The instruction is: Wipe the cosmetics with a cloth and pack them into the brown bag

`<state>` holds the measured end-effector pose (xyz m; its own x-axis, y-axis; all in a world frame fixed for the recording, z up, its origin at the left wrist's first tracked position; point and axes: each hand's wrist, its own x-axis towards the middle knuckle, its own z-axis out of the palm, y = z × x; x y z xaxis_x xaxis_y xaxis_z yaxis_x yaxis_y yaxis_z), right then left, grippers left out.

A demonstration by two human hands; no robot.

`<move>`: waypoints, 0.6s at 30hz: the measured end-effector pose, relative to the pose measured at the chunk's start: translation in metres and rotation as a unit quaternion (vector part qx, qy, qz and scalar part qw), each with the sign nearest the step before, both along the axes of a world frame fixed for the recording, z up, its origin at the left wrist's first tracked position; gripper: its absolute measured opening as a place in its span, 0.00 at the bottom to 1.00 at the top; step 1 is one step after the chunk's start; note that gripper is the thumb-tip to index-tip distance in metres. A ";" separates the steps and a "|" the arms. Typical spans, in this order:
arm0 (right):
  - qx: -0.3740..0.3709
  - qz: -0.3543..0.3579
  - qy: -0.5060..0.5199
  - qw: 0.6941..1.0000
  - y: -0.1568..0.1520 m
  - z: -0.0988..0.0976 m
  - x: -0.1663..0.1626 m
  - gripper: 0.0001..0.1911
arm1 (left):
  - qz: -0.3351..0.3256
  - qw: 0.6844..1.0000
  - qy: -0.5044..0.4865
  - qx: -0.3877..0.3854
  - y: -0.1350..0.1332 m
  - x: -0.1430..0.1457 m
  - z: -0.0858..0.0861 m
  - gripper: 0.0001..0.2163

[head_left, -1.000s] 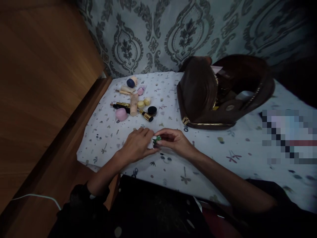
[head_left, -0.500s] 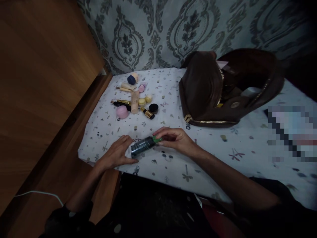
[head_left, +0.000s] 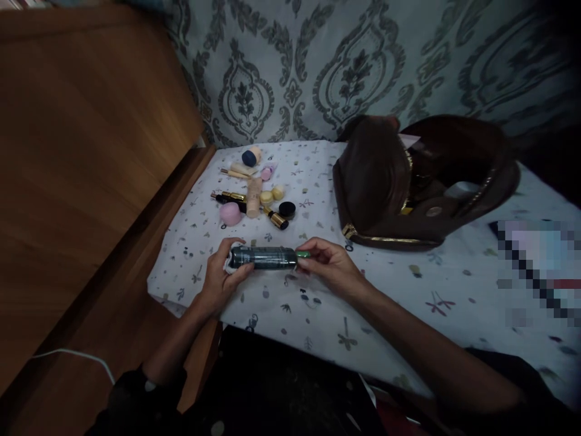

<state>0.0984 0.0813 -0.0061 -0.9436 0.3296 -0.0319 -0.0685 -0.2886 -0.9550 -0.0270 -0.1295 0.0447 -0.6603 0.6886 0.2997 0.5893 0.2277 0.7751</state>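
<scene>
A wooden panel (head_left: 82, 169) stood far left of the fingers. The left hand (head_left: 221, 280) had its fingers curled shut around the base end of a dark tube (head_left: 263, 257), held level just above the patterned sheet (head_left: 408, 290). The right hand (head_left: 327, 266) pinched the tube's green cap (head_left: 303, 254) at the other end, the cap seemingly not yet off. Beyond the fingers lay small cosmetics (head_left: 258, 197); to their right stood an open brown bag (head_left: 408, 181).

Patterned bedsheet (head_left: 408, 290) — cosmetics cluster (head_left: 258, 194), brown bag (head_left: 408, 181).
</scene>
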 end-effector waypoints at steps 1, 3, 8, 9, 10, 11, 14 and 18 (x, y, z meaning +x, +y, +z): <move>-0.006 0.001 -0.001 1.000 -0.001 0.000 0.000 0.18 | 0.010 1.000 0.019 0.008 0.003 -0.001 0.000 0.16; -0.015 -0.004 0.002 1.000 -0.003 0.004 0.001 0.19 | 0.026 0.998 0.063 0.019 0.007 -0.004 -0.002 0.17; 0.032 -0.055 0.036 0.997 -0.007 0.032 0.010 0.19 | 0.072 0.993 0.077 0.045 0.025 -0.009 0.003 0.16; 0.051 -0.059 0.041 0.996 -0.006 0.039 0.014 0.19 | 0.080 0.994 0.056 0.055 0.030 -0.009 0.005 0.17; 0.069 -0.063 0.046 0.995 -0.005 0.047 0.018 0.18 | 0.085 0.994 0.035 0.065 0.036 -0.009 0.009 0.18; 0.090 -0.067 0.049 0.993 -0.003 0.054 0.022 0.17 | 0.085 0.994 0.016 0.071 0.043 -0.008 0.012 0.18; 0.185 -0.105 0.053 0.976 0.006 0.070 0.037 0.12 | 0.069 0.994 -0.043 0.077 0.066 -0.005 0.019 0.19; 0.369 -0.184 0.105 0.905 0.020 0.078 0.058 0.05 | 0.092 0.971 -0.210 0.066 0.094 0.000 0.018 0.20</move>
